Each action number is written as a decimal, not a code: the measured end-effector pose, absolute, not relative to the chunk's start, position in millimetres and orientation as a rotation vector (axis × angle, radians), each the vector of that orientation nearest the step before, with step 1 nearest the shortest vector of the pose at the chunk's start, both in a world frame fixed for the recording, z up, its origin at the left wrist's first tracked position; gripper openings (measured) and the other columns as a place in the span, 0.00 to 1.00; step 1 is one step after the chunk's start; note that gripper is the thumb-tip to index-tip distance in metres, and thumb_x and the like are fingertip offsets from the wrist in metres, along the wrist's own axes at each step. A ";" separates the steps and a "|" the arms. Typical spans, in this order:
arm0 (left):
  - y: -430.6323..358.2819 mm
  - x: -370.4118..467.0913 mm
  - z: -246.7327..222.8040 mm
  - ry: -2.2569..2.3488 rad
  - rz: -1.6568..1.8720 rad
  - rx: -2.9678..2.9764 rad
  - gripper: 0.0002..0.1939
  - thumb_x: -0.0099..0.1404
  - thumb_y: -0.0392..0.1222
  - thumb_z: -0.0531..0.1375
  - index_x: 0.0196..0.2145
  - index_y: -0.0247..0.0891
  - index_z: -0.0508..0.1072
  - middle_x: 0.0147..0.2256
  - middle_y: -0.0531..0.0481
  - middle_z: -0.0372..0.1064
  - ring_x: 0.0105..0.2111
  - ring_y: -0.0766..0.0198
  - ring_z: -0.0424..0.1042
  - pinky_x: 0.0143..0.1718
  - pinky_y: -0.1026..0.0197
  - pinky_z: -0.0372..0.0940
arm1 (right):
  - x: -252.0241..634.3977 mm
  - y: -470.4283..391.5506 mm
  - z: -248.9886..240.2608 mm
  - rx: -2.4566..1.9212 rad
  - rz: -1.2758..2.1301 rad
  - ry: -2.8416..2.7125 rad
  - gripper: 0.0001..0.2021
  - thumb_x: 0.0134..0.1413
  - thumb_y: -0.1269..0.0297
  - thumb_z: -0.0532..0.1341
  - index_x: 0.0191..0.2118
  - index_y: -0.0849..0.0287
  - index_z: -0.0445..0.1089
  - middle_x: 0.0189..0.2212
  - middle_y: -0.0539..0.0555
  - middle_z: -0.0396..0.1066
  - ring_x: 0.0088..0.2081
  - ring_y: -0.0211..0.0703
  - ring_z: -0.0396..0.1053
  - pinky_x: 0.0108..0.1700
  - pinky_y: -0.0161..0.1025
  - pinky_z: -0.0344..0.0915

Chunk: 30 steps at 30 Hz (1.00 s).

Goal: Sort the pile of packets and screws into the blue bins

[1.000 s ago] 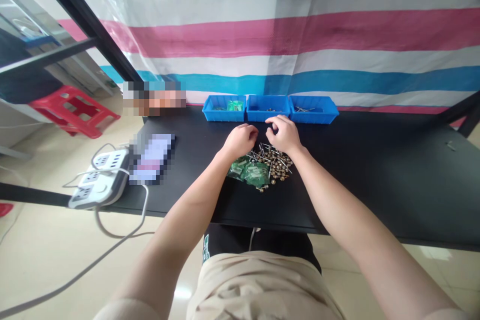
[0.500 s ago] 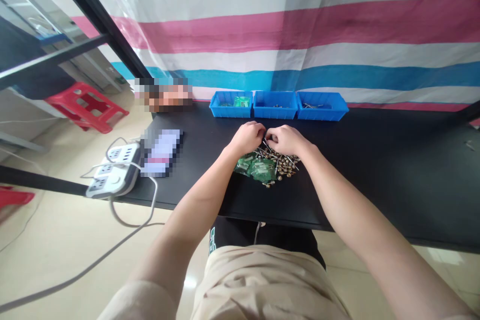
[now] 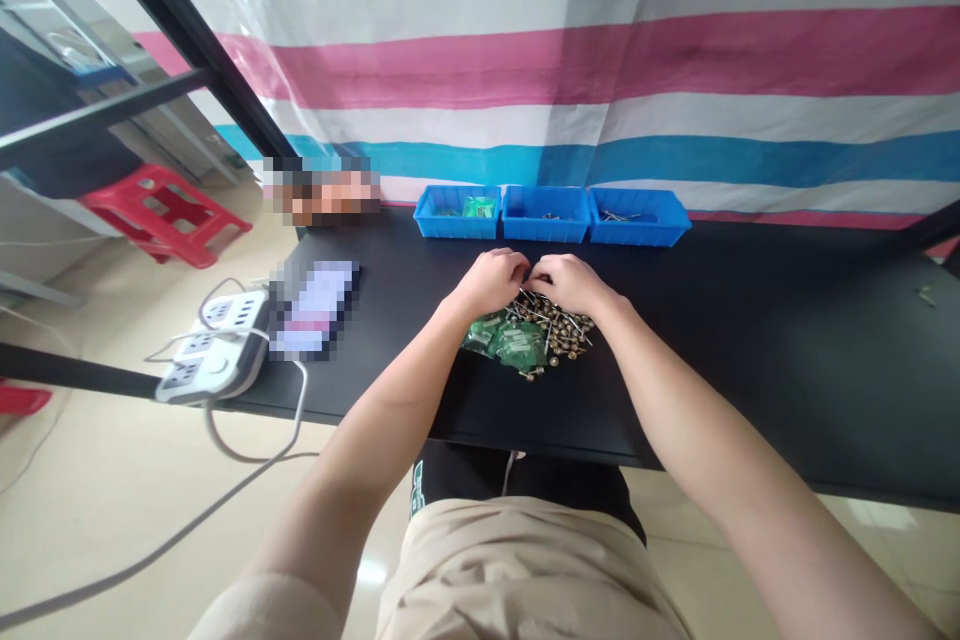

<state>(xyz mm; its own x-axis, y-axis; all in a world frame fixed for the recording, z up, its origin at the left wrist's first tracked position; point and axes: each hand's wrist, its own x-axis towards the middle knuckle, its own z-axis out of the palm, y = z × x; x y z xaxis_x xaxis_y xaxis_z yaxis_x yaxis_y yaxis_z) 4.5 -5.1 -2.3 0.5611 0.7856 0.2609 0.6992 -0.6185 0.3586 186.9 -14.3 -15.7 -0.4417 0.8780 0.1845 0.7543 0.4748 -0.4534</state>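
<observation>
Movement shows first in my remote view: the left hand (image 3: 489,282) sits at the far edge of a heap of metal pieces (image 3: 564,332), and the right hand (image 3: 568,282), a second ago apart from it and nearer the middle bin (image 3: 544,227), has come down until their fingertips nearly meet. I judge that this brings both to the same few pieces. Each grip is curled inward, the back of the hand towards me, so I cannot tell what, if anything, either one pinches. Now materials, left to right. A red moulded-plastic stool (image 3: 169,220) with cut-out openings stands on a glossy pale floor (image 3: 112,460). A white-and-grey power strip (image 3: 232,360) rests at the end of the smooth black bench (image 3: 750,340); beside it lies a pixelated flat rectangle (image 3: 316,305). The left bin (image 3: 459,227), blue plastic like its two neighbours, holds a green packet (image 3: 478,207). In front, near the left hand, lie shiny, crinkled green pouches (image 3: 521,347); touching their right side, the heap shows brassy round heads and slim silvery shafts. The right bin (image 3: 641,233) holds thin rods (image 3: 621,215). Behind hangs a creased striped sheet (image 3: 480,40).
</observation>
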 end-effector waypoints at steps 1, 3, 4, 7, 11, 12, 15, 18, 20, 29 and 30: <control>-5.4 4.7 -2.4 1.242 0.587 2.582 0.15 0.66 0.32 0.52 0.39 0.35 0.79 0.39 0.43 0.78 0.42 0.56 0.76 0.48 0.57 0.69 | 187.6 -13.6 -17.2 -1.355 0.455 -2.310 0.09 0.58 0.62 0.62 0.32 0.58 0.78 0.33 0.54 0.77 0.36 0.43 0.71 0.37 0.37 0.59; -5.9 4.9 -3.0 1.240 0.582 2.579 0.15 0.66 0.32 0.52 0.39 0.34 0.79 0.39 0.42 0.77 0.42 0.56 0.76 0.47 0.56 0.69 | 189.8 -12.9 -18.7 -1.313 0.540 -2.249 0.09 0.57 0.61 0.63 0.32 0.58 0.78 0.31 0.53 0.76 0.33 0.41 0.70 0.35 0.37 0.59; -6.0 4.9 -3.4 1.241 0.582 2.577 0.16 0.66 0.31 0.51 0.39 0.34 0.79 0.39 0.42 0.77 0.41 0.56 0.76 0.47 0.56 0.69 | 191.2 -12.6 -18.7 -1.281 0.590 -2.224 0.08 0.56 0.61 0.63 0.33 0.58 0.78 0.30 0.52 0.76 0.31 0.40 0.69 0.34 0.36 0.59; -5.2 4.3 -5.6 1.249 0.578 2.569 0.17 0.66 0.31 0.51 0.40 0.35 0.80 0.40 0.43 0.77 0.42 0.56 0.76 0.47 0.57 0.70 | 195.8 -12.0 -16.8 -1.162 0.699 -2.213 0.06 0.49 0.66 0.66 0.33 0.58 0.80 0.30 0.51 0.76 0.30 0.37 0.67 0.34 0.35 0.59; -2.9 3.9 -9.1 1.243 0.570 2.577 0.17 0.65 0.30 0.51 0.41 0.36 0.79 0.41 0.44 0.78 0.43 0.57 0.76 0.49 0.57 0.69 | 199.4 -10.5 -14.3 -1.089 0.771 -2.225 0.05 0.45 0.67 0.66 0.31 0.58 0.80 0.32 0.52 0.76 0.31 0.38 0.68 0.36 0.36 0.60; -2.7 4.1 -9.5 1.240 0.567 2.581 0.17 0.65 0.30 0.51 0.41 0.36 0.79 0.41 0.44 0.78 0.43 0.57 0.76 0.49 0.57 0.69 | 199.9 -9.9 -14.5 -1.090 0.795 -2.212 0.05 0.45 0.67 0.66 0.30 0.58 0.80 0.32 0.52 0.76 0.31 0.38 0.67 0.36 0.36 0.60; -3.7 5.0 -8.0 1.222 0.566 2.598 0.17 0.65 0.30 0.51 0.40 0.37 0.79 0.41 0.45 0.78 0.43 0.57 0.76 0.48 0.57 0.69 | 201.4 -7.7 -16.6 -1.087 0.900 -2.129 0.06 0.42 0.65 0.67 0.29 0.59 0.79 0.30 0.51 0.75 0.29 0.37 0.64 0.34 0.37 0.60; -6.3 5.8 -3.3 1.182 0.580 2.631 0.17 0.66 0.31 0.50 0.41 0.36 0.79 0.40 0.44 0.78 0.42 0.58 0.76 0.47 0.56 0.69 | 202.8 -5.2 -19.3 -1.102 1.033 -1.917 0.10 0.42 0.60 0.68 0.30 0.60 0.78 0.25 0.50 0.72 0.26 0.36 0.62 0.31 0.37 0.58; -8.0 6.3 -0.2 1.162 0.595 2.653 0.16 0.66 0.31 0.51 0.43 0.36 0.78 0.41 0.43 0.78 0.42 0.57 0.76 0.47 0.56 0.68 | 203.0 -4.1 -20.3 -1.107 1.120 -1.730 0.13 0.41 0.57 0.68 0.31 0.60 0.76 0.23 0.49 0.71 0.25 0.36 0.62 0.30 0.37 0.58; -14.7 13.4 -1.8 1.021 0.771 2.797 0.16 0.70 0.38 0.56 0.54 0.36 0.71 0.40 0.43 0.76 0.42 0.57 0.74 0.45 0.55 0.65 | 203.6 -4.2 -16.4 -1.035 1.423 -1.333 0.26 0.30 0.57 0.75 0.36 0.57 0.65 0.24 0.47 0.73 0.23 0.34 0.63 0.30 0.35 0.59; -15.1 13.9 -2.4 1.003 0.778 2.826 0.15 0.71 0.38 0.55 0.53 0.36 0.72 0.39 0.44 0.76 0.41 0.58 0.74 0.44 0.55 0.65 | 204.1 -4.0 -16.0 -1.032 1.442 -1.333 0.26 0.29 0.57 0.75 0.37 0.57 0.65 0.23 0.46 0.72 0.23 0.34 0.63 0.30 0.35 0.60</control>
<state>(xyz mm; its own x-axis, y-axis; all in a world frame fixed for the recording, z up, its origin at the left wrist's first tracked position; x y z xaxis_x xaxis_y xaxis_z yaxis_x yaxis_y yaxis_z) 13.9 -15.1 -2.4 0.6644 0.6012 0.4441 0.5793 -0.7896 0.2024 204.1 -4.0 -16.0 -0.2560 0.9667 -0.0055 -0.0703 -0.0243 -0.9972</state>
